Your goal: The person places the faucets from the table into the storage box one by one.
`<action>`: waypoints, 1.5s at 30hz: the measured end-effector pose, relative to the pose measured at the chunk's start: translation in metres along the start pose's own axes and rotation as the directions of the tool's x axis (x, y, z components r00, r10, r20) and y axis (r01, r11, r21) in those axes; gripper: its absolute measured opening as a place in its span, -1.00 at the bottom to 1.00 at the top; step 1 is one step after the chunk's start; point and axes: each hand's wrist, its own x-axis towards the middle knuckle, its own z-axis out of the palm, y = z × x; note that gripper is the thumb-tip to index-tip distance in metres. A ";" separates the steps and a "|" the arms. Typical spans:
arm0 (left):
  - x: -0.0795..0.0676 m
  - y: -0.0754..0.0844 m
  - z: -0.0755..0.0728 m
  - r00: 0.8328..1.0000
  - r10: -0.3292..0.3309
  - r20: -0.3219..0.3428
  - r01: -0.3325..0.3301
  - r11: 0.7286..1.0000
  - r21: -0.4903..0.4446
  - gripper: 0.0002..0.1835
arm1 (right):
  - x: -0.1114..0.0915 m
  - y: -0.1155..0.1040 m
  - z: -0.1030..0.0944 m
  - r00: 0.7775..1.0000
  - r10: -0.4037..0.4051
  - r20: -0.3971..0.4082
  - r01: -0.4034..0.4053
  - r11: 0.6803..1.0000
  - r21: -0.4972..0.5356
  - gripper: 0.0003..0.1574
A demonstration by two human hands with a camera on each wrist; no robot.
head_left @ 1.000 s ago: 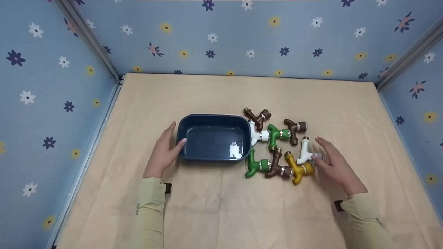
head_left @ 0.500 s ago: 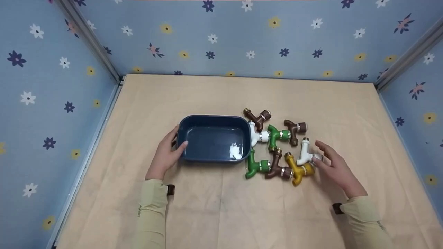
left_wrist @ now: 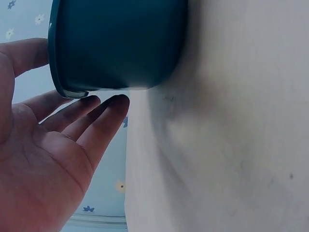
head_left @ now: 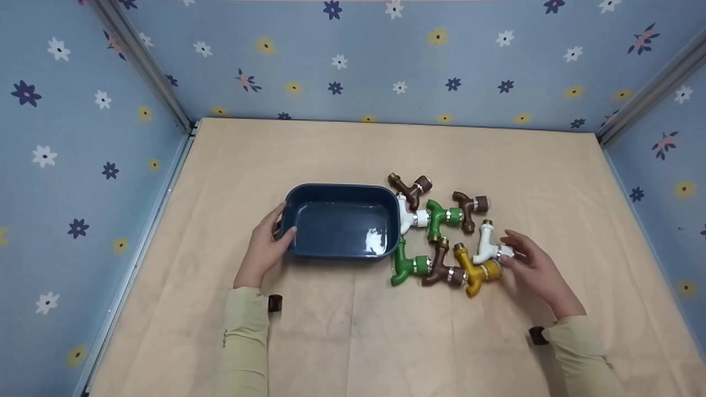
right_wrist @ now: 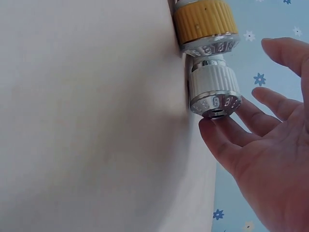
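A dark blue plastic tub (head_left: 342, 251) stands near the middle of the table. My left hand (head_left: 263, 248) holds its left end, thumb over the rim and fingers along the outer wall; the left wrist view shows these fingers (left_wrist: 104, 125) close against the tub. At the right, my right hand (head_left: 538, 270) is beside a white tap (head_left: 486, 242), fingers loosely bent. In the right wrist view, its fingertips are right at the end of the ribbed white knob (right_wrist: 215, 82), with the thumb raised apart. Next to that tap lies a yellow tap (head_left: 475, 270).
Between tub and right hand lie more taps: a green tap (head_left: 404, 264), a brown tap (head_left: 441, 264), another green tap (head_left: 436, 218), and brown taps (head_left: 469, 207) behind. A second white tap (head_left: 407, 215) is partly hidden by the tub. Flowered blue walls (head_left: 364, 60) enclose the table.
My left hand has shifted slightly right, its fingers coming in against the tub's end. The right hand's fingers have bent a little more near the white tap. Tub and taps stay put.
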 end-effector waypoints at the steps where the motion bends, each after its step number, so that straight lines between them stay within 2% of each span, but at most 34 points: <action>1: 0.000 0.000 0.000 1.000 -0.004 -0.001 0.004 1.000 -0.007 -0.32 | 0.000 0.001 0.000 1.000 0.003 0.000 -0.003 1.000 0.003 -0.27; 10: -0.001 -0.001 -0.002 1.000 -0.027 0.014 0.028 0.995 -0.101 -0.33 | 0.000 0.008 -0.001 1.000 0.001 -0.010 -0.001 1.000 0.003 -0.34; 16: 0.000 -0.002 -0.002 0.999 -0.045 0.021 0.048 0.986 -0.158 -0.33 | 0.000 0.013 -0.002 0.999 0.030 -0.020 -0.029 0.999 0.018 -0.35; 28: -0.001 -0.002 -0.001 0.999 -0.031 0.023 0.035 0.974 -0.225 -0.34 | 0.001 0.012 -0.002 0.996 0.066 -0.052 -0.063 0.996 0.058 -0.40; 30: -0.002 0.000 -0.001 0.999 -0.032 0.029 0.038 0.970 -0.239 -0.34 | 0.001 0.013 -0.002 0.995 0.082 -0.051 -0.079 0.995 0.059 -0.39; 33: -0.006 0.014 -0.005 0.999 -0.032 0.043 0.042 0.969 -0.242 -0.34 | 0.001 0.015 -0.002 0.993 0.106 -0.051 -0.104 0.994 0.044 -0.38; 37: -0.012 0.032 -0.009 0.998 -0.034 0.054 0.045 0.971 -0.235 -0.36 | 0.001 0.014 -0.003 0.992 0.118 -0.048 -0.114 0.991 0.074 -0.37; 43: -0.002 0.002 -0.003 0.999 -0.034 0.037 0.042 0.975 -0.216 -0.34 | 0.001 0.009 -0.004 0.991 0.128 -0.037 -0.122 0.984 0.129 -0.35; 45: 0.000 -0.002 -0.002 0.999 -0.033 0.031 0.039 0.977 -0.208 -0.34 | 0.001 0.007 -0.005 0.990 0.134 -0.039 -0.127 0.983 0.132 -0.35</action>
